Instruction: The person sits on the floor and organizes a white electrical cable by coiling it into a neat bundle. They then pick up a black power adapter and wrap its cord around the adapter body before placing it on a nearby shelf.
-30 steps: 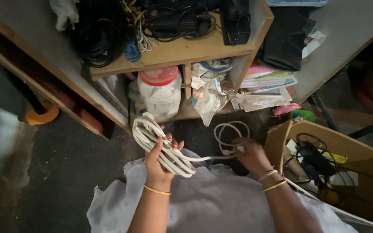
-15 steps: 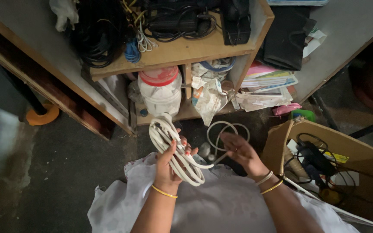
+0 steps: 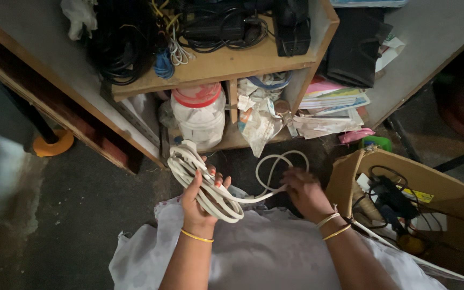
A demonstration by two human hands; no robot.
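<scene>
My left hand grips a coiled bundle of thick white cable, held up over my lap with the loops hanging across the palm. A loose stretch of the same cable runs right to my right hand, which is closed around it low near the floor. Beyond that hand the free end curls in a loop on the dark floor. Both wrists wear thin gold bangles. White cloth covers my lap.
A wooden shelf unit stands ahead with black cables on top, a white plastic jar with a red lid and crumpled bags below. Papers lie to the right. A cardboard box holding wires sits at my right.
My left hand has kept the coil raised and turned it slightly. My right hand has slid along the loose cable, and the floor loop has shifted.
</scene>
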